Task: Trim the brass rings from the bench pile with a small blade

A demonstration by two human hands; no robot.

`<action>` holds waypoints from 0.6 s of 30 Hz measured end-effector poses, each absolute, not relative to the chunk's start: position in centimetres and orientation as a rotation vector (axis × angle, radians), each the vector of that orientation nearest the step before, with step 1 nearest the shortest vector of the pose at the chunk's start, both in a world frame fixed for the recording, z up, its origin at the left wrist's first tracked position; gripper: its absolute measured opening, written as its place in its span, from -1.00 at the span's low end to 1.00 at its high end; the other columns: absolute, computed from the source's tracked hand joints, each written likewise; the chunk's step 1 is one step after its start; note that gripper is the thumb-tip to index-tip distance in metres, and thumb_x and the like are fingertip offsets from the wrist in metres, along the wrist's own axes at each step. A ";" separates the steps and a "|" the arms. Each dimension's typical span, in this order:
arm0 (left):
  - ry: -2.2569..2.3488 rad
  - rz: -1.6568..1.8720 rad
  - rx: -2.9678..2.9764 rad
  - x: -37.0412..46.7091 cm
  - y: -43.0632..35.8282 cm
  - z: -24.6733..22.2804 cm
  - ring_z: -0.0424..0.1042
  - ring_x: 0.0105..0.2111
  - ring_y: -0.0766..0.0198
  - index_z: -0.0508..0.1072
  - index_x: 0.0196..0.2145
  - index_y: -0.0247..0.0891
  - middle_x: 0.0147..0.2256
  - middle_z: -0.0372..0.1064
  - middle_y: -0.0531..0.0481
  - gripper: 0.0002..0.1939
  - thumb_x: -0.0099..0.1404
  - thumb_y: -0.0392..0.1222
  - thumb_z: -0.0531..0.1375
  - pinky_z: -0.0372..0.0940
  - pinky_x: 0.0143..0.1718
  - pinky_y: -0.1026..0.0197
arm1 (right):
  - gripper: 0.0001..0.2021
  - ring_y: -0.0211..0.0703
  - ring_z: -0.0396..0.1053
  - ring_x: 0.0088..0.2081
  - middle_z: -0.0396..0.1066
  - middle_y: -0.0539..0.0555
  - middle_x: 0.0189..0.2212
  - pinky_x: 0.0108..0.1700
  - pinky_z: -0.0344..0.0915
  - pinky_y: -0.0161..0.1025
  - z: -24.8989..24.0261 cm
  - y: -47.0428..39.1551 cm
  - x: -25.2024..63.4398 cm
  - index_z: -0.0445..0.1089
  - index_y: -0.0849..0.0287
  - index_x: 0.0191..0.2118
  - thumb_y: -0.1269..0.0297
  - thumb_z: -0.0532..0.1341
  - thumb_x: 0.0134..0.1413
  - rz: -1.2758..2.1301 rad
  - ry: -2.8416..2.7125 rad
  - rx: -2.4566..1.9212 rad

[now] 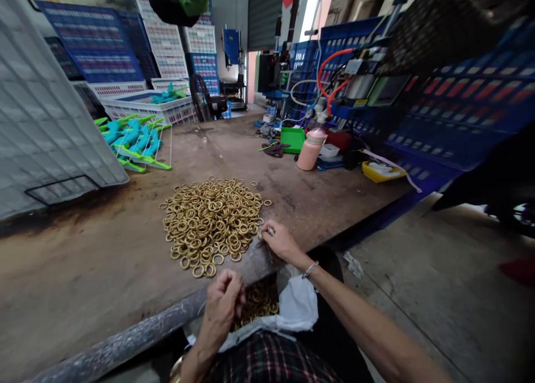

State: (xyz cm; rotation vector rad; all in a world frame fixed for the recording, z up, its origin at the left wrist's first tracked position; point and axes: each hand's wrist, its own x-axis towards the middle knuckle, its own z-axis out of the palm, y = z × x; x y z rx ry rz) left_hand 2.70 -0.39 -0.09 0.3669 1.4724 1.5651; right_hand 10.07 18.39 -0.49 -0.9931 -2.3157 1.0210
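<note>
A heap of brass rings [209,218] lies loose on the worktable. At its right edge is my right hand [282,241], thumb and fingers pinched together around what looks like a brass ring. My left hand [223,299] hovers by the table's front edge, fingers curled closed; whatever is inside them is hidden. Below, an open white bag [298,302] rests on my lap. More brass rings [263,302] fill it, partly covered by my left hand.
Toy crossbow-like pieces in teal and green [136,140] lie at the left beside a large pale crate [50,121]. A pink bottle [311,149], a green tray [292,140] and a yellow dish [382,171] stand to the right. Blue crates [472,110] rise behind.
</note>
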 end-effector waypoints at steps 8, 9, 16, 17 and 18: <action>1.823 1.605 0.930 1.6 0.3 0.3 0.36 -0.37 0.22 0.50 -0.25 -0.21 -0.43 0.42 -0.02 -0.76 0.06 -0.26 0.20 0.21 -0.27 0.24 | -0.82 -0.46 -0.15 -0.77 0.06 -0.24 -0.71 -0.72 -0.15 -0.47 -0.3 12.7 10.7 0.16 0.11 -0.31 0.33 0.06 -0.15 2.187 -1.798 -0.906; 1.808 1.587 0.957 1.6 0.3 0.2 0.37 -0.32 0.19 0.50 -0.25 -0.20 -0.37 0.44 -0.05 -0.76 0.08 -0.26 0.18 0.21 -0.22 0.21 | -0.83 -0.47 -0.17 -0.78 0.06 -0.24 -0.71 -0.75 -0.17 -0.48 -0.1 12.4 10.7 0.16 0.11 -0.32 0.32 0.07 -0.15 2.262 -1.748 -0.905; 1.795 1.525 0.932 1.6 0.2 -0.4 0.35 -0.41 0.28 0.47 -0.32 -0.23 -0.45 0.41 0.01 -0.82 0.18 -0.16 0.11 0.21 -0.32 0.27 | -0.80 -0.51 -0.15 -0.80 0.13 -0.20 -0.67 -0.78 -0.16 -0.50 -0.3 11.4 10.4 0.18 0.16 -0.40 0.12 0.08 -0.05 2.307 -1.681 -0.877; 1.785 1.523 0.887 1.7 0.1 -0.4 0.32 -0.48 0.31 0.46 -0.33 -0.24 -0.51 0.36 0.05 -0.81 0.18 -0.13 0.11 0.20 -0.40 0.30 | -0.77 -0.51 -0.14 -0.79 0.11 -0.20 -0.68 -0.77 -0.16 -0.49 -0.4 11.3 10.4 0.18 0.16 -0.42 0.08 0.08 -0.03 2.274 -1.705 -0.877; 1.767 1.518 0.835 1.7 0.1 -0.4 0.26 -0.55 0.35 0.45 -0.33 -0.25 -0.57 0.30 0.08 -0.80 0.18 -0.10 0.11 0.17 -0.47 0.33 | -0.75 -0.50 -0.13 -0.78 0.09 -0.20 -0.70 -0.75 -0.15 -0.48 -0.5 11.2 10.4 0.17 0.16 -0.44 0.06 0.07 -0.02 2.229 -1.741 -0.881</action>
